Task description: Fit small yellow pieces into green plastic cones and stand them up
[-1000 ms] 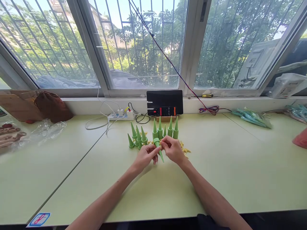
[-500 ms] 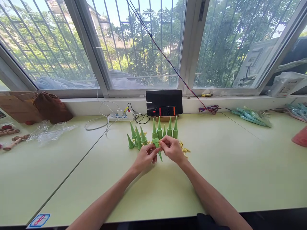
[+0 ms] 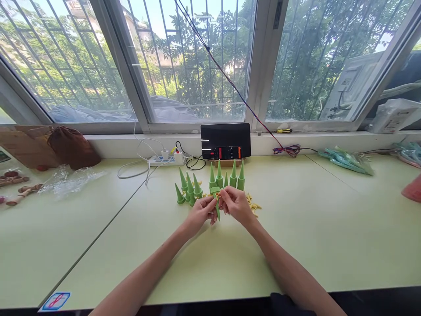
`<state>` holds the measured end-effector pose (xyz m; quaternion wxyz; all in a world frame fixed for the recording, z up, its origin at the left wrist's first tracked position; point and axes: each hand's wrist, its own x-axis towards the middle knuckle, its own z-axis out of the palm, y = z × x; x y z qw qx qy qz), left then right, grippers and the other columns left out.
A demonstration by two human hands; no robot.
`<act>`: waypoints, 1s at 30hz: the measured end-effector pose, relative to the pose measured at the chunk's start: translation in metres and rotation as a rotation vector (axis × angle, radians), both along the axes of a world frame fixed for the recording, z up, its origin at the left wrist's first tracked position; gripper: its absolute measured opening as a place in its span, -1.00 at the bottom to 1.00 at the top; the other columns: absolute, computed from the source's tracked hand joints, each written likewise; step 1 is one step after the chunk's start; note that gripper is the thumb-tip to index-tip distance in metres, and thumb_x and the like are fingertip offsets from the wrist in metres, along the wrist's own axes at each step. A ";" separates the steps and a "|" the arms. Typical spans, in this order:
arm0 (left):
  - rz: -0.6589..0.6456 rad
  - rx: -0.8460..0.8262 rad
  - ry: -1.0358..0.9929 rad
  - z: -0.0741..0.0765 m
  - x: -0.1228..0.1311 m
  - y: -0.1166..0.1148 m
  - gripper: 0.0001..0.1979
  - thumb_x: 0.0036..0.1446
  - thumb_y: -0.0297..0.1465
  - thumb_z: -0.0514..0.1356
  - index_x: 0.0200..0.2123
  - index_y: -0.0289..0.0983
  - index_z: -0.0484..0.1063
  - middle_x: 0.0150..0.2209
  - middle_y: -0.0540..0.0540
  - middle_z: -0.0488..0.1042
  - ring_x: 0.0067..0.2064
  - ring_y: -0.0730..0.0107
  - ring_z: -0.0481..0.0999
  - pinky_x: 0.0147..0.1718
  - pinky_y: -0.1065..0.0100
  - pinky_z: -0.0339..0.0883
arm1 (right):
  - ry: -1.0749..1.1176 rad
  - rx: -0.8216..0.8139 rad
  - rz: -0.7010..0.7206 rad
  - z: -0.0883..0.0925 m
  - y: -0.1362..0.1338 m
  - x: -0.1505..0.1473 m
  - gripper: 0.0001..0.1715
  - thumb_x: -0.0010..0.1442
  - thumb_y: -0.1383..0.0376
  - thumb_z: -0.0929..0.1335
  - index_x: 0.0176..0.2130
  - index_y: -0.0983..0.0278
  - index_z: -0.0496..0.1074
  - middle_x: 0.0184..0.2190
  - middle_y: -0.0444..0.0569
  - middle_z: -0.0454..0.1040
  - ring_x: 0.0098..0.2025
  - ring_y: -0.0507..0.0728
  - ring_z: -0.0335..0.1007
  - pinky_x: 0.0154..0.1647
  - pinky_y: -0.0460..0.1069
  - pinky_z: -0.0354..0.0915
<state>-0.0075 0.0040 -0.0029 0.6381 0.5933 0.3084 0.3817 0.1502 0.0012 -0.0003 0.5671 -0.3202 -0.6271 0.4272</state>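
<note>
My left hand (image 3: 200, 215) is closed round a green cone-shaped piece (image 3: 218, 214), which points tip down with its wide base up. At the side of that cone, my right hand (image 3: 237, 205) pinches a small yellow piece (image 3: 217, 195) with a ring-like end. The yellow piece seems to touch the cone, but my fingers partly hide the contact. Behind my hands several green cones (image 3: 241, 175) stand upright in a group. Another cluster of green cones (image 3: 190, 193) is to the left. Small yellow pieces (image 3: 254, 205) lie scattered beside my right hand.
At the back, a phone (image 3: 230, 152) showing a timer leans before a black screen (image 3: 225, 134). A white power strip (image 3: 166, 160) with cables is left of it. Clear plastic wrap (image 3: 70, 182) and a brown bag (image 3: 73, 147) lie far left; bagged teal items (image 3: 345, 160) lie right.
The held cone has turned slightly, so its tip points more straight down. The yellow piece at my right fingertips now shows its ring-like end. Both hands have hardly moved.
</note>
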 end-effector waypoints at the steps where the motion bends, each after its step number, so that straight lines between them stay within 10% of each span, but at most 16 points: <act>1: 0.004 0.002 0.000 0.000 0.000 0.000 -0.65 0.21 -0.12 0.16 -0.37 -0.32 0.36 -0.43 -0.03 0.41 -0.57 0.59 0.32 -0.62 0.50 0.22 | -0.002 0.000 -0.002 0.000 0.000 0.000 -0.62 0.29 0.05 0.27 -0.41 0.26 0.32 -0.60 -0.15 0.37 -0.66 -0.04 0.21 -0.65 -0.12 0.19; 15: 0.056 0.036 0.048 0.001 0.001 0.000 -0.65 0.20 -0.12 0.16 -0.38 -0.32 0.35 -0.47 0.01 0.37 -0.55 0.58 0.33 -0.61 0.49 0.24 | -0.056 -0.008 -0.037 0.000 0.000 -0.001 -0.71 0.29 0.09 0.27 -0.36 0.23 0.28 -0.61 -0.19 0.34 -0.64 -0.02 0.21 -0.63 -0.12 0.18; 30: 0.294 0.104 0.497 -0.004 0.001 -0.002 -0.71 0.05 -0.19 0.23 -0.38 -0.21 0.20 -0.72 0.09 0.39 -0.72 0.36 0.40 -0.75 0.42 0.28 | -0.340 0.032 -0.423 -0.008 0.015 0.018 -0.74 0.27 0.15 0.22 -0.39 0.23 0.29 -0.60 -0.12 0.39 -0.59 0.06 0.28 -0.53 -0.08 0.18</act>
